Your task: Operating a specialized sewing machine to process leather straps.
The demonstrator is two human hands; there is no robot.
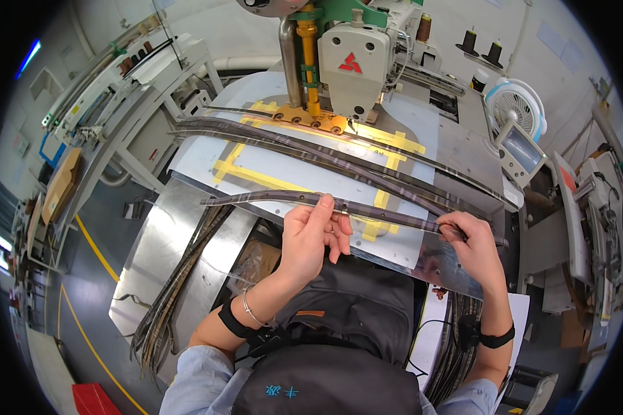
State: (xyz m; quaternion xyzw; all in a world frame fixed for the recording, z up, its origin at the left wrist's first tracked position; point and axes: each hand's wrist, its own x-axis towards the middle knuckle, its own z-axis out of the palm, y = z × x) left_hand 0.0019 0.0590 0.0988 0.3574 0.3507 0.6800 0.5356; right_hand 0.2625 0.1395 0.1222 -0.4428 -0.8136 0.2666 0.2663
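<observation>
A long, narrow dark strip [387, 216] with small spots along it is held across in front of me. My left hand [308, 238] pinches it near the middle between thumb and fingers, and its left end sticks out free, slightly curved. Around the strip's right part my right hand [473, 247] is closed, its fingertips partly hidden. Just beyond lies a bundle of similar dark strips [291, 146], slanting across the white machine plate [270, 171]. Yellow tape [256, 177] frames an area there. Behind the bundle, the industrial sewing machine head [353, 66] stands over a brass-coloured clamp [304, 119].
More strips [180, 290] hang over the metal table [149, 259] at left, and another bundle [453, 339] lies at lower right. A control screen [521, 152] and a small fan [513, 105] stand at right. Thread cones [469, 41] sit behind. Another machine [118, 86] is at far left.
</observation>
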